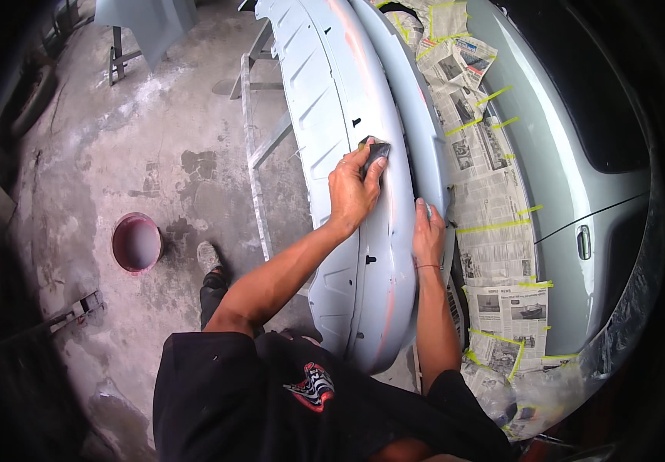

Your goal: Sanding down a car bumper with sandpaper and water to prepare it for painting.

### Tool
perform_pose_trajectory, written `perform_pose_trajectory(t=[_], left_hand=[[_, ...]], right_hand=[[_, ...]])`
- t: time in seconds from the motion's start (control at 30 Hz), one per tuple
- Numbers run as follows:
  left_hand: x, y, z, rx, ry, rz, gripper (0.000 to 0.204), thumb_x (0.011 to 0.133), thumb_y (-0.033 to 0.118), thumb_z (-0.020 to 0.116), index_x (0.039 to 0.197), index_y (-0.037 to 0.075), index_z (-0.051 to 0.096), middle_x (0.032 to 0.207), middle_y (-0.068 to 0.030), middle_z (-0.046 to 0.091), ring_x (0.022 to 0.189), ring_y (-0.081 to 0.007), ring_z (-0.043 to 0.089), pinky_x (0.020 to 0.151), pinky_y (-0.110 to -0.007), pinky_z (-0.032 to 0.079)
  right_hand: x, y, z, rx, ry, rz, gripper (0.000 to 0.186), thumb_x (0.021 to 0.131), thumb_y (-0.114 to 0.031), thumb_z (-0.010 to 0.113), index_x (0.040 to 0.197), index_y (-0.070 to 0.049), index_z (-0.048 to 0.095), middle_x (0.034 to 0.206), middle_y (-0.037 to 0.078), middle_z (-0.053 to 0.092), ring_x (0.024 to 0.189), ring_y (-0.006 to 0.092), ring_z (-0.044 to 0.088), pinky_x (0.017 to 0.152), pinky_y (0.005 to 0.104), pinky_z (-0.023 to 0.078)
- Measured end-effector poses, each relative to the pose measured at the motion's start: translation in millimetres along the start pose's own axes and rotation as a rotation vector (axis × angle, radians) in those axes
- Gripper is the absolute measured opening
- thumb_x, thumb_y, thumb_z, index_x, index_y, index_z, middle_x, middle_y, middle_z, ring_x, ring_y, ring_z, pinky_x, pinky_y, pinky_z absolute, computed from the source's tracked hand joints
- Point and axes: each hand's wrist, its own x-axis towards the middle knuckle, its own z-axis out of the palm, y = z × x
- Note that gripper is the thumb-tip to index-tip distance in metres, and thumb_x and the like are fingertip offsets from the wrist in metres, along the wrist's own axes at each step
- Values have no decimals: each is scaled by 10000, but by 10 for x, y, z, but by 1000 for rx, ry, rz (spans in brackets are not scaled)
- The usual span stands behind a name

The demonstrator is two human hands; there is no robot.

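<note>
A long car bumper [379,231], pale grey-blue with pinkish patches, lies lengthwise before me. My left hand [354,192] pinches a folded dark sheet that looks like sandpaper [379,149] against the bumper's upper surface. My right hand [429,235] rests along the bumper's right side, nearer to me, fingers stretched out and nothing visible in them. Its fingertips lie close to the gap beside a second pale blue panel [425,142]. The underside of the sheet is hidden.
A metal stand [251,154] stands left of the bumper. A reddish bucket [137,243] of cloudy liquid sits on the concrete floor. Close on the right is a silver-green car [564,208], partly masked with newspaper [494,192] and yellow tape. Another panel [147,23] hangs at far left.
</note>
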Motion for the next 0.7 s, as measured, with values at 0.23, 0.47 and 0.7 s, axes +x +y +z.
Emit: perform_pose_trajectory(t=[0.23,0.47,0.7], left_hand=[[-192,-28,78,74,15,137,393,919,185,707,1283,46,657,1226,-225,674,1081,-286,671,950,-362,506],[-865,-233,2,114,-60,124,407,926,184,690,1284,-2,639,1233,-224,672,1140,-335,653,998,-363,481],[141,12,10,26,41,66,410,943,206,680,1295,1,634,1082,-225,725,890,-169,688,821,-309,532]], right_hand=[[-47,-163,-27,-23,62,3,700,963,-533,524,1210,117,612,1168,341,637,1140,463,598,990,456,454],[-62,-274,-26,-30,1,26,701,959,-528,527,1233,113,603,1186,346,629,1164,463,588,1015,451,440],[-37,-180,24,-30,45,-1,676,972,-509,514,1223,111,610,1191,333,635,1148,453,601,1004,450,449]])
